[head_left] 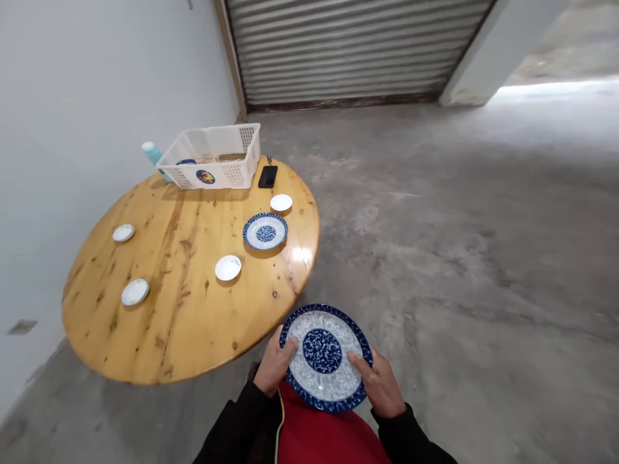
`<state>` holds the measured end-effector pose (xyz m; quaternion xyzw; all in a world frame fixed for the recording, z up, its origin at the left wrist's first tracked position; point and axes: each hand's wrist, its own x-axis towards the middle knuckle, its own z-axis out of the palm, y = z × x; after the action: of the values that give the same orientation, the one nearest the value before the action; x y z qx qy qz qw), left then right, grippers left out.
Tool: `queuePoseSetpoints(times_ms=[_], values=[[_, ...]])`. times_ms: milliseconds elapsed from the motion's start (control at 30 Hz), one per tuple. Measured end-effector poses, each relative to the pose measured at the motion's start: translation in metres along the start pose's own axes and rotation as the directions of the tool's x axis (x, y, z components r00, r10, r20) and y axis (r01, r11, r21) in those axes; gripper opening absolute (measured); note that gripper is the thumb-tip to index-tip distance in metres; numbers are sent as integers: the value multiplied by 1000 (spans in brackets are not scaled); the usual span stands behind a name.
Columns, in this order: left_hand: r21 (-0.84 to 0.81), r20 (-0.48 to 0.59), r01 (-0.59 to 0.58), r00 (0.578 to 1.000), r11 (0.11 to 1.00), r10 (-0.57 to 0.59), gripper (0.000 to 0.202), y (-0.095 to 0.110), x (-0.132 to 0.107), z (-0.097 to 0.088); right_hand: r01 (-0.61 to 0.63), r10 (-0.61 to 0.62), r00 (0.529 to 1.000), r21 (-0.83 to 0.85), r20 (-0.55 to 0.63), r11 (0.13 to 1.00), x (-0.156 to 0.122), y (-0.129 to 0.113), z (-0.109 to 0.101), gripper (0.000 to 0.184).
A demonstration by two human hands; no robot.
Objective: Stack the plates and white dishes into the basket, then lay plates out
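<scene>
A round plate with a blue patterned rim and a blue centre is held between both hands, in front of my body and off the table's near right edge. My left hand grips its left rim, thumb on the upper face. On the opposite rim my right hand is closed the same way; the fingers underneath are hidden. A second blue-and-white plate lies on the wooden table. Beside it are two small white dishes, one behind and one nearer.
Two more small white dishes lie on the table's left side. At the back stand a white plastic basket with items inside, a teal bottle and a black phone. A wall borders the left; concrete floor extends right.
</scene>
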<state>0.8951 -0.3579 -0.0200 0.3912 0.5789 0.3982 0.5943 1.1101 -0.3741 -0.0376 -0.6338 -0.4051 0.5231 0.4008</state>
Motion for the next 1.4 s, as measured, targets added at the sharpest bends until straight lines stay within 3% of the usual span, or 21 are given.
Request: queuePoseSetpoints(times_ms=[100, 267, 433, 600, 767, 933, 1067, 1200, 1400], values=[[-12, -42, 19, 999, 1000, -20, 54, 3, 7, 19, -14, 14, 998, -2, 61, 1000, 23, -2, -16, 53], [-99, -176, 92, 978, 991, -108, 59, 15, 27, 27, -34, 32, 988, 15, 152, 999, 65, -2, -16, 57], [-123, -206, 77, 973, 989, -102, 57, 28, 70, 26, -24, 23, 981, 5, 192, 1000, 117, -15, -11, 58], [-68, -237, 46, 970, 997, -61, 51, 44, 119, 19, -40, 52, 976, -63, 213, 997, 176, -45, -5, 56], [-9, -313, 31, 949, 999, -32, 45, 52, 161, 3, -10, 37, 965, -105, 258, 994, 231, -75, 21, 47], [124, -429, 20, 903, 992, 35, 38, 60, 197, -18, 3, 30, 967, -127, 254, 992, 270, -97, 54, 44], [133, -474, 7, 879, 991, 57, 38, 70, 221, -33, 135, -82, 951, -160, 299, 978, 301, -112, 76, 43], [153, -542, 18, 838, 988, 68, 35, 80, 243, -44, 283, -172, 909, -260, 380, 923, 339, -125, 94, 34], [219, -695, 126, 716, 968, 64, 30, 92, 267, -55, 424, -215, 803, -278, 556, 862, 391, -128, 123, 30]])
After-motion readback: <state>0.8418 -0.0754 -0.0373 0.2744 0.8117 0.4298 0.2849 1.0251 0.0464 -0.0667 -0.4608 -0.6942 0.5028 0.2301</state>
